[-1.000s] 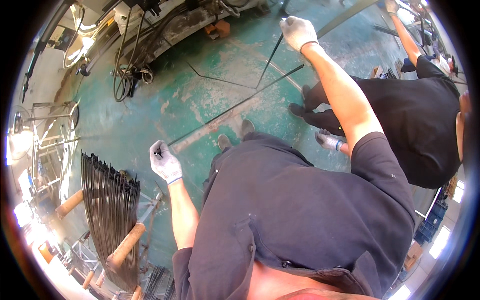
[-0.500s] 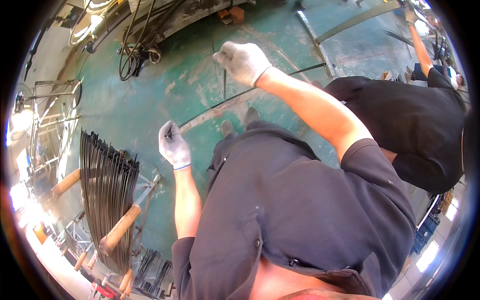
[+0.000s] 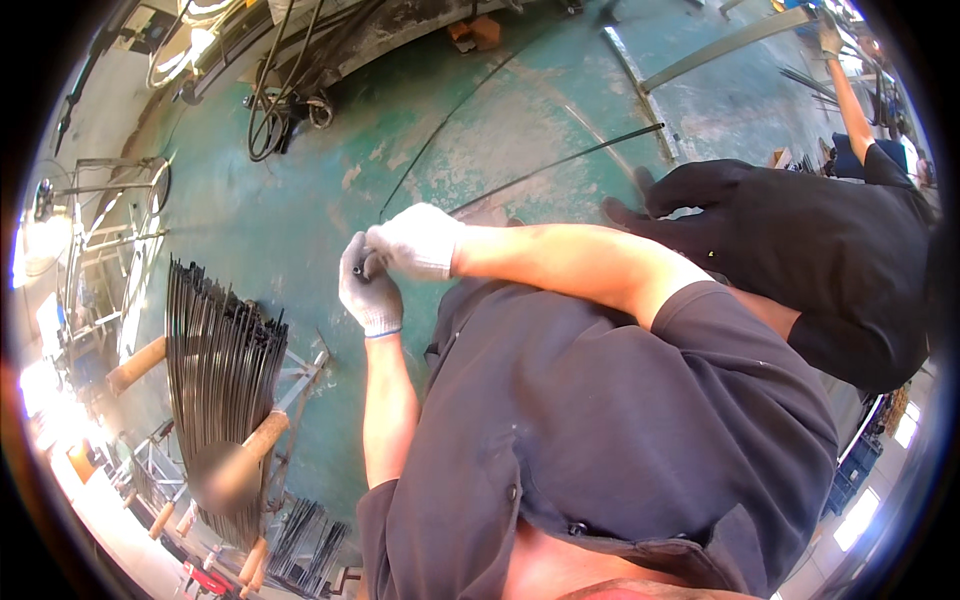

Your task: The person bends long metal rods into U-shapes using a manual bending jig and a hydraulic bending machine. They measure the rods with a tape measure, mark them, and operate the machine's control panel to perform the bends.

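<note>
My left hand (image 3: 370,288), in a white knit glove, is closed round one end of a long black tube (image 3: 560,162). The tube slants away to the far right over the green floor. My right hand (image 3: 418,242), gloved the same way, is closed and meets the fingers of my left hand near that tube end. A thin dark wire (image 3: 436,130) runs from my right fingers up toward the far side. Its end between the gloves is hidden, and I cannot tell whether it touches the tube.
At left, a big bundle of black tubes (image 3: 220,380) rests on a rack with wooden rollers (image 3: 138,365). A co-worker in dark clothes (image 3: 830,260) stands close on my right. Coiled cables (image 3: 268,125) and a machine edge lie at the far side. A metal frame (image 3: 640,90) stands far right.
My right hand has come down and left to my left hand, and the thin wire has swung with it. My left hand has shifted slightly, still on the tube.
</note>
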Available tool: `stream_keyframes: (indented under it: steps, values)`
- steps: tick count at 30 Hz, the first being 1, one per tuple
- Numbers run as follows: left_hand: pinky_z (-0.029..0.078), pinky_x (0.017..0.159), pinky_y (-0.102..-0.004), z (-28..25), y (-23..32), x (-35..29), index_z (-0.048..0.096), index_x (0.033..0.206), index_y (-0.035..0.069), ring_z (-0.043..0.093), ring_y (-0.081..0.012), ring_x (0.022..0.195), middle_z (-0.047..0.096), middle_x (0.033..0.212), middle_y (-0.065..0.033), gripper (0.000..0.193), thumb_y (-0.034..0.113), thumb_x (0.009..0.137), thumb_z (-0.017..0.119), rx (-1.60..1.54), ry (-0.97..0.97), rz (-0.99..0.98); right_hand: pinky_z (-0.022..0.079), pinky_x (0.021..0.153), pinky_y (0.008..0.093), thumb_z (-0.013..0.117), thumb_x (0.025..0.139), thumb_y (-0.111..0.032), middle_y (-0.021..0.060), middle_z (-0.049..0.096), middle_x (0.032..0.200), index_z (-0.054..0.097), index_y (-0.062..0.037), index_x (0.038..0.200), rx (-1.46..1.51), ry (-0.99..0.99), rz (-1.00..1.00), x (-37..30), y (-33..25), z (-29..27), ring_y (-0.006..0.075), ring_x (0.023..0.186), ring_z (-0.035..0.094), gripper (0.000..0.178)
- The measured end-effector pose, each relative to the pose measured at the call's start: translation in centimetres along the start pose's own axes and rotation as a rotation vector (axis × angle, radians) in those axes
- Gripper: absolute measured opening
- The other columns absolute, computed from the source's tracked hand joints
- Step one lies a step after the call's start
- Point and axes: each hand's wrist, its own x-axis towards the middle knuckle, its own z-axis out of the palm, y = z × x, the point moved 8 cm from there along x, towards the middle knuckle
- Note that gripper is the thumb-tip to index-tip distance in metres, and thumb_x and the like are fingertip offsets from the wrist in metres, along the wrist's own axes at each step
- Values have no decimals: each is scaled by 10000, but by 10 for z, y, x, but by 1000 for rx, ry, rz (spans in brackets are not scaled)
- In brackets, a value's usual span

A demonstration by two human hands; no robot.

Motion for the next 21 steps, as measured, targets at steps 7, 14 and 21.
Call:
stream_keyframes:
  steps: [7, 14, 21]
  values:
    - [501, 822, -261, 4, -37, 2, 662, 1065, -12, 612, -116, 890, 673, 969, -37, 223, -74, 865, 584, -381, -59, -185, 532, 662, 437, 676, 809, -252, 150, 690, 787, 690, -144, 947, 50, -96, -59, 12, -5, 13, 363, 743, 673, 175]
    - [502, 798, -261, -2, -16, -8, 690, 1028, 18, 621, -120, 860, 691, 943, -42, 134, -2, 901, 654, -31, 113, -18, 332, 1074, 557, 588, 848, -248, 154, 595, 1267, 705, -188, 1126, -1135, -125, 497, 27, 118, -187, 350, 1239, 508, 307]
    - [502, 793, -273, -8, -33, 1, 694, 1024, 25, 626, -131, 857, 696, 945, -43, 131, 15, 899, 654, 73, 126, -89, 522, 876, 409, 611, 738, -33, 198, 701, 1049, 723, -73, 999, -850, -300, 842, -54, 247, -274, 338, 1044, 662, 286]
